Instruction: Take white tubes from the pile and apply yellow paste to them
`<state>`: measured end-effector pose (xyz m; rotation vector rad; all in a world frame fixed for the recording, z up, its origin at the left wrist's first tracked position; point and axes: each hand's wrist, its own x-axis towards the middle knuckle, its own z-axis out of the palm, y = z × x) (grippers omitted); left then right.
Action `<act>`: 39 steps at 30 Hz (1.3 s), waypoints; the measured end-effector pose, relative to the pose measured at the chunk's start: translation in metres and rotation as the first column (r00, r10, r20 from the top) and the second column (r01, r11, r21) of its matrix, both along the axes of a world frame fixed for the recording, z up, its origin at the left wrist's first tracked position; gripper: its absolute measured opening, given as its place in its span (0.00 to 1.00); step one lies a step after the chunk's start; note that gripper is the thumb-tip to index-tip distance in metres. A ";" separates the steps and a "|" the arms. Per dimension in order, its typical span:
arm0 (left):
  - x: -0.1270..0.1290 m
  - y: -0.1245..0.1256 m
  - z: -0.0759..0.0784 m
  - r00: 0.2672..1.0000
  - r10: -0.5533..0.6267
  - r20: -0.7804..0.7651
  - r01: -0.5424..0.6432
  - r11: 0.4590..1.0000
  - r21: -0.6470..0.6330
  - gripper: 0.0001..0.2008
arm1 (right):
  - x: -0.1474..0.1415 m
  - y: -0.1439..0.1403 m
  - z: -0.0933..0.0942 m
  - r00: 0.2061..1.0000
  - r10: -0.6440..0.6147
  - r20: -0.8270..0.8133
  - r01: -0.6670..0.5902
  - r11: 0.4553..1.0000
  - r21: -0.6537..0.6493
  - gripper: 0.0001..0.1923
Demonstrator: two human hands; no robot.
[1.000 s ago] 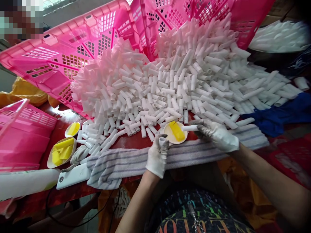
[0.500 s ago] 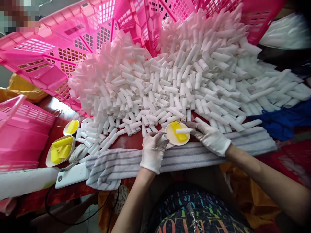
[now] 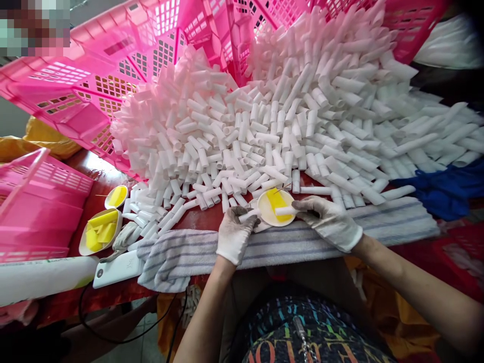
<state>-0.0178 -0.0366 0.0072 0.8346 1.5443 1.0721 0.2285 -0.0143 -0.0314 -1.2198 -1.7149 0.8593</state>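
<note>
My left hand (image 3: 235, 233), in a white glove with greyed fingertips, is closed on a short white plastic tube (image 3: 248, 216). In my right hand (image 3: 329, 222), gloved the same way, a second white plastic tube (image 3: 285, 210) is pinched at its right end; its other end lies over the yellow sponge (image 3: 275, 197). That sponge sits in a small white dish (image 3: 266, 214) between both hands. Whether the tube touches the sponge I cannot tell. Behind the dish spreads a big heap of white tubes (image 3: 260, 126).
Pink crates (image 3: 91, 65) lean behind the heap, and another pink basket (image 3: 41, 201) stands left. Two dishes of yellow sponge (image 3: 101, 232) sit near a white power bank (image 3: 118, 268). A striped towel (image 3: 200, 257) lines the red table's front edge; blue cloth (image 3: 444, 191) lies right.
My left hand has turned, so its tube now points out to the right. The tube in my right hand has shifted slightly over the sponge. The whole view has moved a little.
</note>
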 end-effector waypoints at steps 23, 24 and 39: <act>0.029 -0.018 0.038 0.972 -0.206 0.115 0.198 0.977 0.074 0.20 | -0.001 -0.015 0.059 0.921 -0.190 -0.341 -0.018 0.853 -0.522 0.32; 0.030 -0.020 0.040 0.969 -0.221 0.108 0.214 0.974 0.077 0.20 | -0.001 -0.014 0.061 0.933 -0.174 -0.315 -0.018 0.852 -0.524 0.32; 0.097 -0.050 0.030 0.884 -0.415 -0.216 0.427 0.904 0.009 0.26 | -0.006 -0.071 0.081 0.836 -0.358 0.416 0.111 0.852 0.512 0.14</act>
